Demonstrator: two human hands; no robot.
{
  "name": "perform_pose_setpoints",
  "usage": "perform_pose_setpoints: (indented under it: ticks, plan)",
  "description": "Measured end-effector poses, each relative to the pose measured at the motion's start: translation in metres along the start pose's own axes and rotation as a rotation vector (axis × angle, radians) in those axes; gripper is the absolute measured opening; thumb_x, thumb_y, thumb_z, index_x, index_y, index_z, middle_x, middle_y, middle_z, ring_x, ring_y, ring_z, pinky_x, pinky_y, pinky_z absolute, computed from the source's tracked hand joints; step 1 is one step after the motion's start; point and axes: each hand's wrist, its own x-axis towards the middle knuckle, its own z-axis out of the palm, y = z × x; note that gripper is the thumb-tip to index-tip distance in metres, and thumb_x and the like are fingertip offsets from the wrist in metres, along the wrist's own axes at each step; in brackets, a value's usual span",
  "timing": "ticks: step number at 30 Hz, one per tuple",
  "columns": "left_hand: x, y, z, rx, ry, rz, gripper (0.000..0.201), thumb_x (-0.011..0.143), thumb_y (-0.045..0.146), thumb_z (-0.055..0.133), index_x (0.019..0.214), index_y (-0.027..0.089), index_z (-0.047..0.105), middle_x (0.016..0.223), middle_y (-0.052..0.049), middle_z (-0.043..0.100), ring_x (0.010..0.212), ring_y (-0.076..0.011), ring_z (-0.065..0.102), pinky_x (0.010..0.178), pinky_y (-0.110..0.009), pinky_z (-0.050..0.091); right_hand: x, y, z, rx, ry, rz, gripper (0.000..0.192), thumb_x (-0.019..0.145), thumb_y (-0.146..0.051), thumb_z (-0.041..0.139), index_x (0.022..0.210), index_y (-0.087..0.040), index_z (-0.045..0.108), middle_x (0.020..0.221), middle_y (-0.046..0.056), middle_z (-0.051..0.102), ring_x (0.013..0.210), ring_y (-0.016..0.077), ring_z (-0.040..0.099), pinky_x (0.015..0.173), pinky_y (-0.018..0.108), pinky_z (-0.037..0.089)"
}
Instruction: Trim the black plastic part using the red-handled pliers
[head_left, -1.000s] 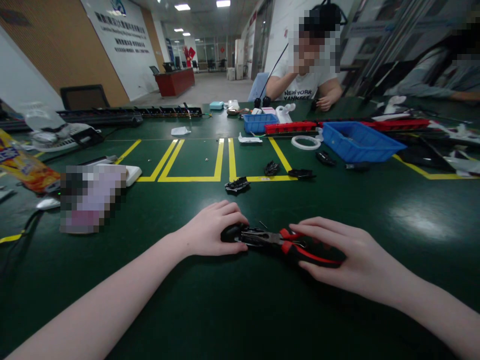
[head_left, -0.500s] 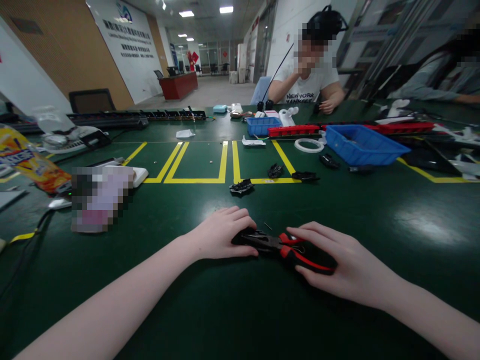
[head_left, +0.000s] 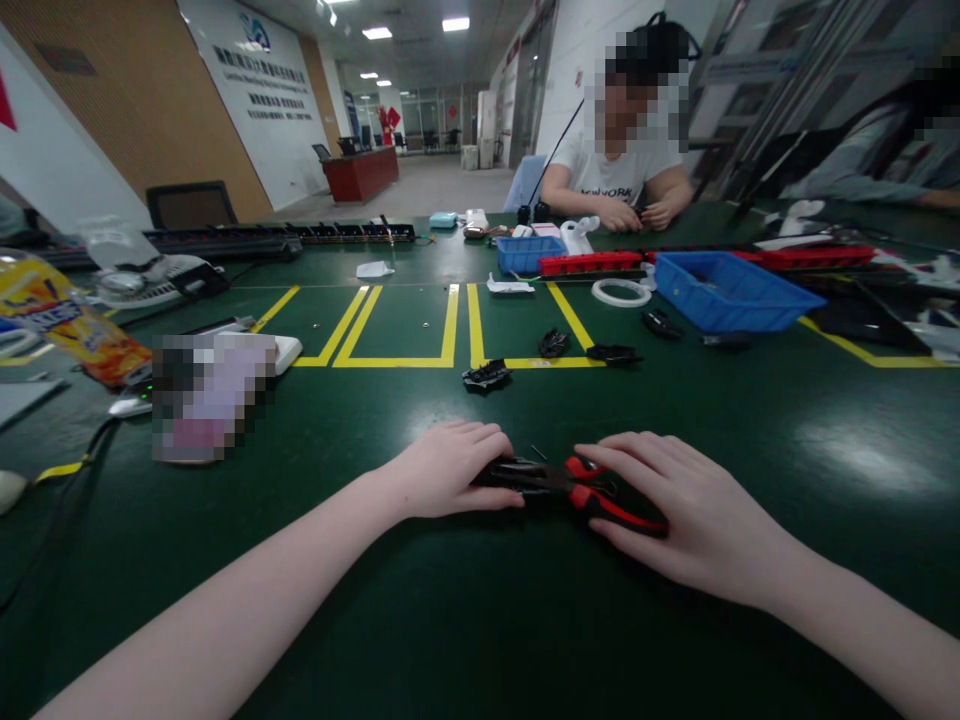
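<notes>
Fingers of my right hand (head_left: 675, 500) wrap round the red and black handles of a pair of pliers (head_left: 626, 515). The jaws of the pliers point left, toward my left hand (head_left: 461, 470). That hand grips a small black plastic part (head_left: 495, 472), mostly covered by the fingers and thumb. The jaws lie over the black part; whether they pinch it I cannot tell. Just beyond the jaws a thin metal pin (head_left: 538, 453) lies on the green table (head_left: 450, 620).
Black plastic pieces (head_left: 487, 375) lie ahead by the yellow tape. Farther right are a white tape ring (head_left: 621, 292) and a blue bin (head_left: 735, 290). At left are a blurred-out device (head_left: 217, 400) and an orange bottle (head_left: 75, 320). A person (head_left: 619, 170) sits opposite.
The pliers' handles look slightly closer together, and my right hand has closed a little with them. Across the table, the person's raised hand has come down to the other hand.
</notes>
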Motion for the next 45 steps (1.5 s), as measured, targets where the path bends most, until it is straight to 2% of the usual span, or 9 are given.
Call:
perform_pose_setpoints:
  ticks: [6, 11, 18, 22, 28, 34, 38, 45]
  plan:
    - [0.000, -0.001, 0.001, -0.044, 0.016, -0.034, 0.037, 0.087, 0.055, 0.053, 0.096, 0.020, 0.051, 0.090, -0.003, 0.062, 0.078, -0.0189, 0.058, 0.066, -0.029, 0.040, 0.000, -0.003, 0.001, -0.085, 0.039, -0.068, 0.050, 0.083, -0.038, 0.054, 0.128, -0.015, 0.051, 0.119, 0.015, 0.061, 0.103, 0.0276, 0.059, 0.081, 0.043, 0.051]
    - [0.000, -0.001, 0.002, -0.027, 0.006, -0.066, 0.038, 0.087, 0.057, 0.051, 0.096, 0.020, 0.050, 0.088, -0.003, 0.062, 0.076, -0.0187, 0.058, 0.064, -0.029, 0.039, 0.005, -0.008, 0.008, -0.109, 0.064, -0.100, 0.042, 0.083, -0.033, 0.053, 0.119, -0.012, 0.056, 0.112, 0.016, 0.064, 0.098, 0.0279, 0.061, 0.079, 0.042, 0.052]
    - [0.004, -0.002, 0.002, 0.056, 0.017, -0.112, 0.045, 0.086, 0.065, 0.045, 0.088, 0.020, 0.048, 0.080, -0.002, 0.061, 0.068, -0.0179, 0.057, 0.057, -0.027, 0.035, 0.016, 0.012, 0.019, -0.116, 0.113, -0.078, 0.040, 0.077, -0.027, 0.058, 0.115, -0.016, 0.053, 0.111, 0.014, 0.062, 0.101, 0.0296, 0.057, 0.084, 0.046, 0.049]
    - [0.009, -0.004, 0.002, 0.059, 0.027, -0.159, 0.051, 0.082, 0.071, 0.045, 0.084, 0.020, 0.047, 0.075, 0.000, 0.060, 0.062, -0.0167, 0.055, 0.053, -0.026, 0.031, 0.037, 0.029, 0.018, -0.181, 0.104, -0.112, 0.039, 0.071, -0.015, 0.055, 0.110, -0.015, 0.053, 0.109, 0.014, 0.060, 0.102, 0.0301, 0.054, 0.087, 0.046, 0.047]
    - [0.021, -0.014, -0.001, -0.004, 0.074, -0.264, 0.055, 0.078, 0.075, 0.045, 0.084, 0.020, 0.050, 0.074, 0.000, 0.061, 0.061, -0.0173, 0.056, 0.052, -0.025, 0.032, 0.087, 0.041, 0.022, -0.223, 0.168, -0.073, 0.030, 0.069, -0.007, 0.051, 0.098, -0.015, 0.054, 0.104, 0.013, 0.060, 0.099, 0.0281, 0.053, 0.087, 0.040, 0.044]
    - [0.042, -0.029, -0.001, -0.038, 0.097, -0.246, 0.056, 0.077, 0.072, 0.051, 0.096, 0.020, 0.060, 0.089, -0.004, 0.067, 0.074, -0.0207, 0.062, 0.058, -0.027, 0.039, 0.109, 0.053, 0.042, -0.113, 0.244, -0.040, 0.014, 0.077, -0.016, 0.052, 0.090, -0.017, 0.055, 0.093, 0.012, 0.060, 0.087, 0.0253, 0.052, 0.078, 0.036, 0.044]
    - [0.042, -0.031, -0.001, -0.059, 0.090, -0.249, 0.053, 0.077, 0.071, 0.052, 0.086, 0.020, 0.059, 0.083, -0.003, 0.066, 0.070, -0.0193, 0.060, 0.056, -0.025, 0.036, 0.106, 0.059, 0.046, -0.080, 0.241, -0.048, 0.010, 0.077, -0.021, 0.053, 0.086, -0.017, 0.055, 0.088, 0.011, 0.059, 0.083, 0.0240, 0.052, 0.075, 0.035, 0.043]
    - [0.037, -0.028, -0.003, -0.078, 0.075, -0.196, 0.051, 0.078, 0.070, 0.052, 0.075, 0.019, 0.051, 0.068, 0.002, 0.058, 0.059, -0.0135, 0.052, 0.054, -0.023, 0.030, 0.104, 0.053, 0.043, -0.199, 0.155, -0.124, 0.010, 0.079, -0.022, 0.052, 0.083, -0.015, 0.057, 0.087, 0.011, 0.061, 0.082, 0.0235, 0.051, 0.072, 0.034, 0.041]
